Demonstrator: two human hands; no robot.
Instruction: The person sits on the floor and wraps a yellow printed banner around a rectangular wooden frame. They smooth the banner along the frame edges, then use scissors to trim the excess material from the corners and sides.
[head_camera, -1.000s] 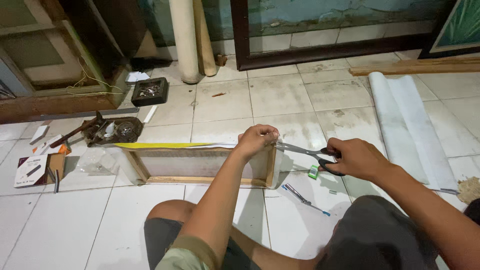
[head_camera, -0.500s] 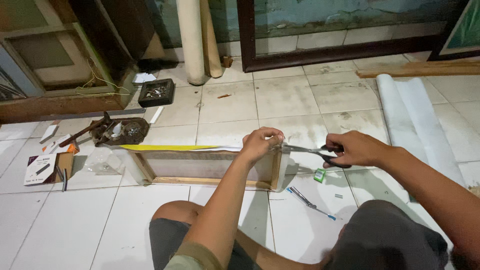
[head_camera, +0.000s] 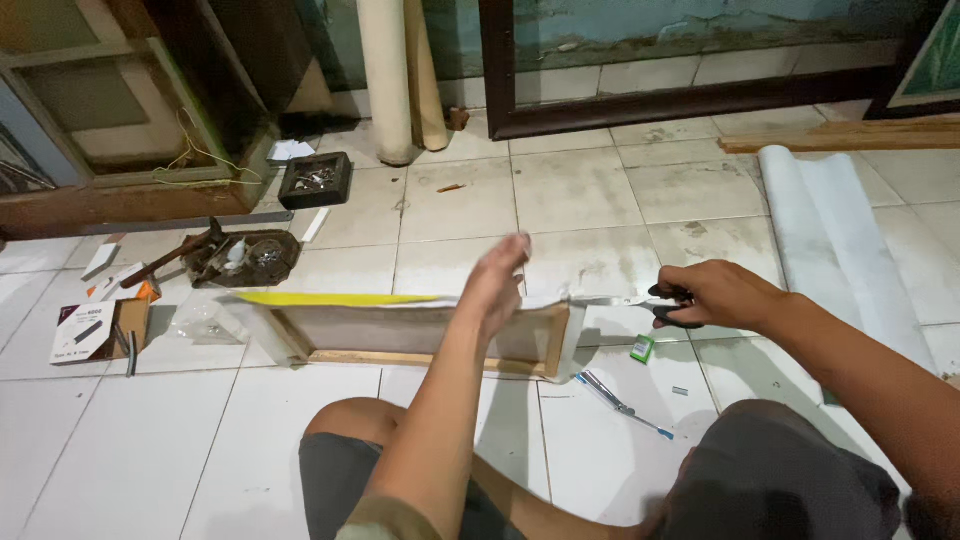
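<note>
The wooden frame (head_camera: 420, 335) stands on edge on the tiled floor (head_camera: 600, 190) just ahead of my knees, its long axis running left to right across my view, with white sheet material (head_camera: 560, 300) over its top edge and a yellow strip (head_camera: 320, 298) along the left part of that edge. My left hand (head_camera: 497, 282) is raised over the frame's right half, fingers loosely spread and blurred, holding nothing that I can make out; whether it touches the sheet I cannot tell. My right hand (head_camera: 715, 293) lies to the right of the frame's right corner, closed around the black handles of the scissors (head_camera: 640, 302), blades pointing left along the frame's axis toward that corner. The right hand is nearer the corner. A small green object (head_camera: 642, 348) and a thin tool (head_camera: 620, 403) lie on the floor nearby.
</note>
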